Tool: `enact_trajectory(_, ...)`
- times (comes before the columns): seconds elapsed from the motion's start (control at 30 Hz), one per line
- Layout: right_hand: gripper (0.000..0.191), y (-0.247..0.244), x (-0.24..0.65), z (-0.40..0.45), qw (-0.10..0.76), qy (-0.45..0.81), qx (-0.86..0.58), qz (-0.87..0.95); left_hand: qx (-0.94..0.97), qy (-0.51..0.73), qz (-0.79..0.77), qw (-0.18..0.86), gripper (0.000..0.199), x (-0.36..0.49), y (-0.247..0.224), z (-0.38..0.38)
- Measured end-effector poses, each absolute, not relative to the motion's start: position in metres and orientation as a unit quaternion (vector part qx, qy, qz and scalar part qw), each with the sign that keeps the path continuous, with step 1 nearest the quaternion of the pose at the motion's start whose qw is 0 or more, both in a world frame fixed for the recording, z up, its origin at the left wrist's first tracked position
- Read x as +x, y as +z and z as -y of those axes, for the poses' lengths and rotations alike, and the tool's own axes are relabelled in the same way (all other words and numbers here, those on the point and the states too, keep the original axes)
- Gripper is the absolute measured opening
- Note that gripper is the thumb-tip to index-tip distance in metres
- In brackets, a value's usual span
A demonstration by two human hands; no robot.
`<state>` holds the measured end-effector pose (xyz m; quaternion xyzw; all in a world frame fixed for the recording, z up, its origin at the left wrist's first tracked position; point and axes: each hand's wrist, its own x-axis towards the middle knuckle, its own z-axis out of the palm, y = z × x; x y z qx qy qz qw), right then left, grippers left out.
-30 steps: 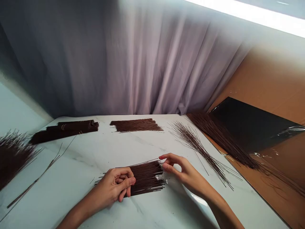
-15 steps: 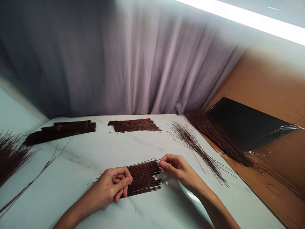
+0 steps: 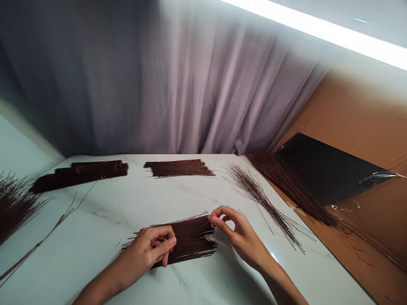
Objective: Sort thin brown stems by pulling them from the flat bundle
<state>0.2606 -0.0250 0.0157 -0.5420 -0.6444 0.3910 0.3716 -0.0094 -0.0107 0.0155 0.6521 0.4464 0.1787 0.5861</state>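
Note:
A flat layer of thin dark brown sticks (image 3: 192,237) lies on the white marbled table in front of me, its ends uneven. My left hand (image 3: 155,248) lies over the left part of this layer, fingers curled and thumb pressed to the index finger. Whatever may be between those fingertips is hidden. At the upper right corner of the layer, my right hand (image 3: 227,222) pinches thumb and index finger together at the stick ends. A single stick's end seems to be in that pinch, though it is too small to see well.
Behind lies another flat row of brown sticks (image 3: 181,167). Dark brown rolls (image 3: 95,170) are at the back left, with a thick bundle (image 3: 15,207) and loose strands (image 3: 40,242) nearer. To the right are a loose sheaf (image 3: 265,199), a long bundle (image 3: 295,188) and a black sheet (image 3: 327,169).
My right hand has shifted slightly left along the stick ends. My left hand has moved only a little, and the layer of sticks beneath it looks nearly the same.

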Motion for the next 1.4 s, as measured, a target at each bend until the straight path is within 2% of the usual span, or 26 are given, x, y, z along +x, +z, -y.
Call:
enact_trajectory(0.2, 0.031, 0.015, 0.259, 0.027, 0.373, 0.378, -0.538, 0.654, 0.683, 0.167, -0.455, 0.546, 0.032, -0.010, 0.016, 0.014)
enact_trajectory(0.33, 0.031, 0.014, 0.269, 0.023, 0.402, 0.357, -0.537, 0.649, 0.698, 0.148, -0.470, 0.519, 0.036, -0.011, 0.016, 0.015)
enact_trajectory(0.5, 0.030, 0.013, 0.278, 0.020, 0.438, 0.336, -0.572, 0.607, 0.695, 0.155, -0.477, 0.515, 0.030, -0.013, 0.020, 0.017)
enact_trajectory(0.73, 0.025, 0.014, 0.264, 0.026, 0.348, 0.397, -0.523, 0.670, 0.685, 0.178, -0.487, 0.512, 0.032, -0.013, 0.019, 0.014)
enact_trajectory(1.07, 0.031, 0.017, 0.263, 0.022, 0.395, 0.405, -0.534, 0.628, 0.723, 0.189, -0.487, 0.453, 0.040, -0.010, 0.015, 0.016)
enact_trajectory(1.4, 0.031, 0.019, 0.258, 0.026, 0.401, 0.386, -0.548, 0.625, 0.753, 0.183, -0.481, 0.410, 0.040, -0.005, 0.017, 0.019)
